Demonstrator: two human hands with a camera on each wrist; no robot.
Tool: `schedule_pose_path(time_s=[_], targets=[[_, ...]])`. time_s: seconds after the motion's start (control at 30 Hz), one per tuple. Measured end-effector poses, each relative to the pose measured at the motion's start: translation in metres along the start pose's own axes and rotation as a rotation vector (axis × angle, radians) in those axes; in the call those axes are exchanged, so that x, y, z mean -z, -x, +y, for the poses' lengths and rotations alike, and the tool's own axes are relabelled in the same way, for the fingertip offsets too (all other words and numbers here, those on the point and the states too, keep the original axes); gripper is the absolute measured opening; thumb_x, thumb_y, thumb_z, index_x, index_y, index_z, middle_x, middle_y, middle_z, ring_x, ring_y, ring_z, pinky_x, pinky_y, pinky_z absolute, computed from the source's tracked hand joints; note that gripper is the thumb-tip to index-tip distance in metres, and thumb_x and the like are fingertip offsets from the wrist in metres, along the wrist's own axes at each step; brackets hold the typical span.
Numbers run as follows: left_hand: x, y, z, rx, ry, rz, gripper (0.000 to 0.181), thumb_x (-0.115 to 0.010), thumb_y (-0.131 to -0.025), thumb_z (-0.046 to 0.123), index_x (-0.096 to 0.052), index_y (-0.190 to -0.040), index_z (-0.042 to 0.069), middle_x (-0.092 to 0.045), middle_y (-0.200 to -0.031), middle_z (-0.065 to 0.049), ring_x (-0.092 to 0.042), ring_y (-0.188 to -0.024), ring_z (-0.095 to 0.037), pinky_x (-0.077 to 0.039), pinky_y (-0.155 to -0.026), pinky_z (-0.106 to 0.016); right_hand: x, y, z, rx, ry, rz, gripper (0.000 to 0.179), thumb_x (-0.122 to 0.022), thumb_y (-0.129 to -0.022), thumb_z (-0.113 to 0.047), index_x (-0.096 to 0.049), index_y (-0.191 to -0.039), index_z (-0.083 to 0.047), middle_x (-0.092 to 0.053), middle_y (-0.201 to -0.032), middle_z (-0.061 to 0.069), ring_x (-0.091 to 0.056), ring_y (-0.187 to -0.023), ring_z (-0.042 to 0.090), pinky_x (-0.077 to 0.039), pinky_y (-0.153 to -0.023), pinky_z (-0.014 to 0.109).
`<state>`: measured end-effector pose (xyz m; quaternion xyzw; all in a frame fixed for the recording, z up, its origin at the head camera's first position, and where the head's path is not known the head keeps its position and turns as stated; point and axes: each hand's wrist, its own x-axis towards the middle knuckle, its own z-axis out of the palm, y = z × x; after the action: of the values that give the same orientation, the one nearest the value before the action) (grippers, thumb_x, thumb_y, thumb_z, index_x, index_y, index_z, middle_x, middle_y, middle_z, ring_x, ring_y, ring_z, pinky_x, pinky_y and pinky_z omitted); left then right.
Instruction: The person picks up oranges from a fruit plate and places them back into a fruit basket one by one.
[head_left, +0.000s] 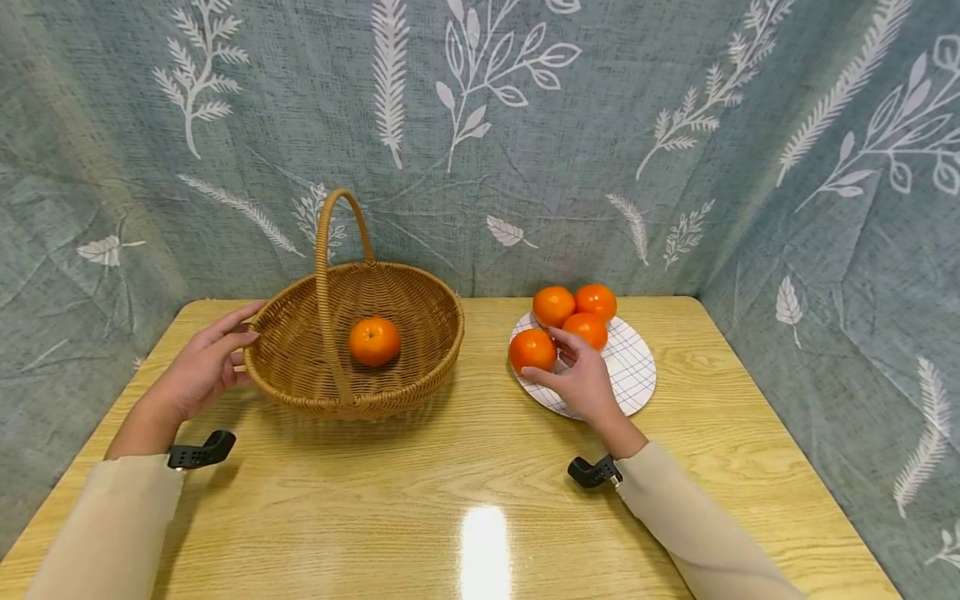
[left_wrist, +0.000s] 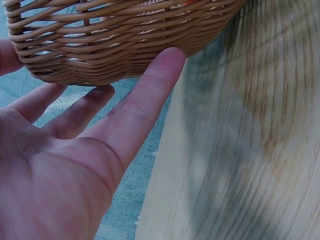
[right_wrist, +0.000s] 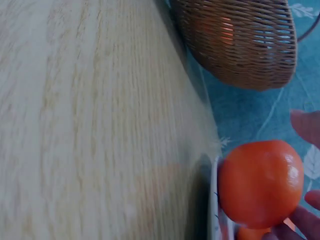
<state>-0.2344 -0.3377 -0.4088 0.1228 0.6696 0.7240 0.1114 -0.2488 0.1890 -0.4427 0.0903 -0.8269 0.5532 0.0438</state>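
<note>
My left hand is at the left end of a brown wicker basket. In the left wrist view its fairly straight fingers touch the woven outer side, palm uncovered. One orange lies inside the basket, below the tall arched handle. On the right, my right hand reaches around the nearest orange, at the left of a white plate with a blue grid pattern. Thumb and fingers are spread on either side of this orange; the right wrist view shows a gap beside one fingertip.
Behind the nearest orange, several more oranges cluster at the back left of the plate. Basket and plate stand apart on a light wooden table. A grey-green leaf-patterned cloth hangs close behind the table and along its sides.
</note>
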Motion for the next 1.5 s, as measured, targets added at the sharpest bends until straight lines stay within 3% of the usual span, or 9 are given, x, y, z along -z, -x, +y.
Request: schedule_pose_path(time_s=[0.37,0.73,0.97,1.2,1.5], targets=[[0.001,-0.001,-0.001,-0.009,-0.007,-0.002,0.061,-0.04,-0.113,0.017,-0.012,-0.167,0.017,-0.052,-0.128,0.004,-0.074,-0.098,-0.013,-0.063,-0.076,-0.03,-0.011,-0.007,0.006,-0.007,-0.021,0.044,0.084,-0.091,-0.078,-0.012,-0.048,-0.149,0.001,-0.058,-0.143,0.02,-0.062,-0.128,0.035,-0.051,-0.108,0.047],[0.001,-0.001,0.0,-0.008,0.0,-0.001,0.061,-0.04,-0.113,0.016,-0.012,-0.167,0.016,-0.051,-0.129,0.004,-0.074,-0.098,-0.014,-0.063,-0.076,-0.031,-0.011,-0.009,0.006,-0.044,0.048,0.05,0.082,-0.09,-0.08,-0.018,-0.05,-0.149,-0.001,-0.058,-0.143,0.018,-0.062,-0.127,0.034,-0.051,-0.108,0.047],[0.0,-0.001,0.001,-0.005,-0.004,-0.002,0.061,-0.04,-0.113,0.016,-0.012,-0.167,0.016,-0.052,-0.129,0.004,-0.074,-0.098,-0.013,-0.063,-0.075,-0.031,-0.01,-0.008,0.003,-0.056,0.001,0.036,0.081,-0.09,-0.08,-0.016,-0.05,-0.149,-0.001,-0.059,-0.143,0.019,-0.062,-0.128,0.034,-0.053,-0.106,0.047],[0.001,0.0,0.001,0.0,-0.015,-0.003,0.062,-0.041,-0.113,0.017,-0.01,-0.167,0.016,-0.053,-0.13,0.005,-0.074,-0.101,-0.013,-0.063,-0.077,-0.031,-0.006,-0.005,-0.02,-0.05,-0.06,0.003,0.079,-0.088,-0.082,-0.013,-0.049,-0.149,-0.001,-0.057,-0.145,0.019,-0.059,-0.132,0.033,-0.05,-0.111,0.047],[0.0,0.0,0.002,0.008,-0.022,0.003,0.063,-0.041,-0.113,0.018,-0.01,-0.167,0.015,-0.054,-0.13,0.006,-0.074,-0.1,-0.012,-0.063,-0.077,-0.03,0.001,-0.008,-0.055,-0.022,-0.123,-0.07,0.079,-0.09,-0.081,-0.018,-0.052,-0.149,-0.007,-0.06,-0.144,0.009,-0.064,-0.127,0.028,-0.053,-0.107,0.043]])
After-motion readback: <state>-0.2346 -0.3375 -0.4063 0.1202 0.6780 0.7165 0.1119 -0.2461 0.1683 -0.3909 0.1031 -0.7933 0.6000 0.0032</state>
